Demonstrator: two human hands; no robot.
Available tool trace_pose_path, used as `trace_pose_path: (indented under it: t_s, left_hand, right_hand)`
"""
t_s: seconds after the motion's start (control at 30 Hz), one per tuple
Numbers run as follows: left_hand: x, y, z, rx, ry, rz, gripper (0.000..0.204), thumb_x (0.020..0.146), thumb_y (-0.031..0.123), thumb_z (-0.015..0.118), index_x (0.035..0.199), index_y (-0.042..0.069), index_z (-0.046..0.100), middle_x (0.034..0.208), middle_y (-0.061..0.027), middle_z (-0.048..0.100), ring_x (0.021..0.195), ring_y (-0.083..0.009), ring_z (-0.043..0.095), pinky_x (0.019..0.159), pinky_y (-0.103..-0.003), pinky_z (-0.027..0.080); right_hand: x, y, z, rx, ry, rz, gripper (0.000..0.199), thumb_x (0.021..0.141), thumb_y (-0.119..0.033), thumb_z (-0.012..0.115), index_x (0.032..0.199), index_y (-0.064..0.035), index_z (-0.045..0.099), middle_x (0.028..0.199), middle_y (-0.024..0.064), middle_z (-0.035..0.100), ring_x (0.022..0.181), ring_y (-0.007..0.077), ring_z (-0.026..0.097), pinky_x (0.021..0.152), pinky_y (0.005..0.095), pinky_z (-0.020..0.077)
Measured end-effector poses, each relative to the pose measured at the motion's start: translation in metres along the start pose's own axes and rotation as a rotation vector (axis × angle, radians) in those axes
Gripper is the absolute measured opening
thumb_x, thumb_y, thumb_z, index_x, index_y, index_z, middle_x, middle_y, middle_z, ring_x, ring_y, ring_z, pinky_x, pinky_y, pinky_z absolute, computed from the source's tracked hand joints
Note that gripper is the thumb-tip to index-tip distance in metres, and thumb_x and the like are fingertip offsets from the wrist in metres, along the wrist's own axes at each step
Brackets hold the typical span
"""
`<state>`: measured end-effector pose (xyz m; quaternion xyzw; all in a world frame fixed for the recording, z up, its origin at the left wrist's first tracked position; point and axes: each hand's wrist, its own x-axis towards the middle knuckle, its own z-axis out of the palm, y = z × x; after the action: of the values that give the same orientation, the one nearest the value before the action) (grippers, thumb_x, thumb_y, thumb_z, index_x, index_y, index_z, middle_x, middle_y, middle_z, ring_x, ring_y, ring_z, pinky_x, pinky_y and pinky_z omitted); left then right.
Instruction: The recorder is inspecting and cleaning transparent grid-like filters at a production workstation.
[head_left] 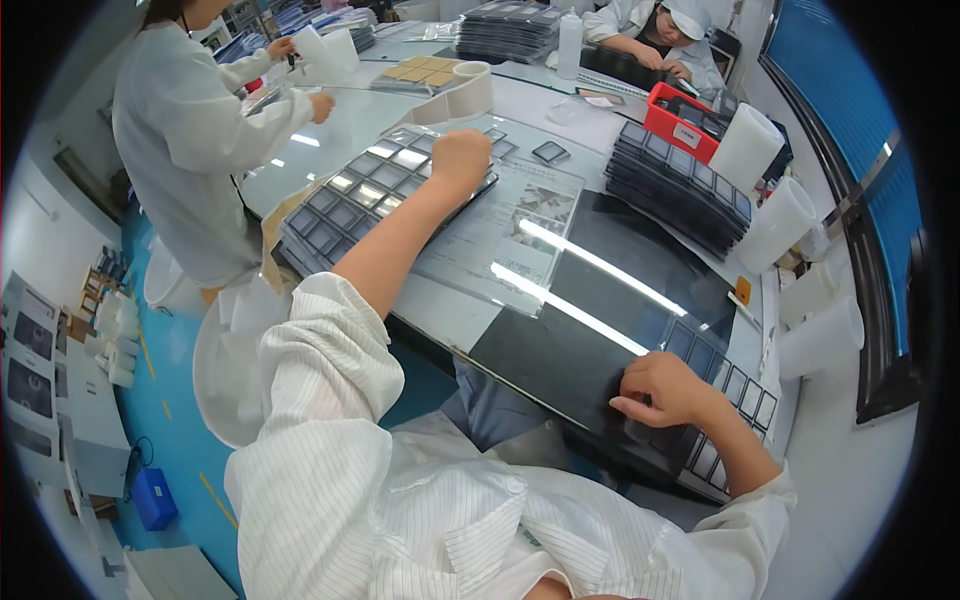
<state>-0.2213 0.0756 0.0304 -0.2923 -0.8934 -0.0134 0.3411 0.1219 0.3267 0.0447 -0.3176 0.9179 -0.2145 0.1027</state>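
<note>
My left hand is stretched out over a black tray of small square glass parts at the far left of the glass-topped table, fingers curled down onto the tray's far edge. My right hand rests near the table's front edge on a stack of black trays, fingers pinching the top tray's left edge. Between the hands lies a black mat under the glass.
A tall stack of black trays stands at the back right beside a red bin and white rolls. A printed sheet lies under the glass. One person stands at left, another sits across.
</note>
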Motion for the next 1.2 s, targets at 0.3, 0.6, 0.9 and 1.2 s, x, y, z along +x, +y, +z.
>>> trace_pose_path:
  t_s: [0.3, 0.6, 0.9, 1.2]
  left_hand:
    - [0.010, -0.038, -0.033, -0.920, 0.443, -0.554, 0.018, 0.079, 0.020, 0.068, 0.080, 0.002, 0.073, 0.077, -0.0112, 0.069, 0.063, -0.0203, 0.065, 0.059, -0.030, 0.051]
    - [-0.058, 0.039, -0.123, -0.738, 0.697, -0.208, 0.009, 0.077, 0.004, 0.069, 0.086, 0.004, 0.068, 0.092, -0.0071, 0.069, 0.087, -0.0225, 0.063, 0.077, -0.032, 0.048]
    - [-0.119, 0.078, -0.121, -0.633, 0.292, 0.189, 0.023, 0.071, 0.008, 0.074, 0.093, 0.009, 0.067, 0.104, -0.0041, 0.065, 0.101, -0.0266, 0.058, 0.090, -0.038, 0.043]
    - [-0.169, -0.034, -0.146, -1.211, 0.554, -0.796, 0.065, 0.088, 0.021, 0.069, 0.137, 0.000, 0.032, 0.127, -0.0200, 0.052, 0.123, -0.0248, 0.047, 0.102, -0.036, 0.039]
  right_hand:
    - [0.022, -0.003, -0.006, 0.053, 0.134, -0.087, 0.014, 0.082, -0.017, 0.068, 0.077, -0.0058, 0.060, 0.073, 0.0086, 0.059, 0.068, 0.0266, 0.057, 0.061, 0.0370, 0.0441]
    - [0.144, 0.050, -0.039, 1.056, 0.213, 0.319, 0.052, 0.099, -0.048, 0.038, 0.114, -0.0024, 0.058, 0.098, 0.0064, 0.066, 0.083, 0.0172, 0.063, 0.076, 0.0291, 0.0506]
    - [0.292, 0.080, -0.052, 0.873, 0.315, 0.261, 0.049, 0.092, -0.045, 0.056, 0.101, 0.0036, 0.059, 0.073, 0.0101, 0.065, 0.054, 0.0176, 0.063, 0.051, 0.0268, 0.0516]
    - [0.130, -0.011, -0.082, 0.619, 0.794, -0.064, 0.021, 0.102, -0.018, 0.044, 0.107, -0.0056, 0.059, 0.061, -0.0012, 0.055, 0.045, 0.0029, 0.049, 0.042, 0.0173, 0.0345]
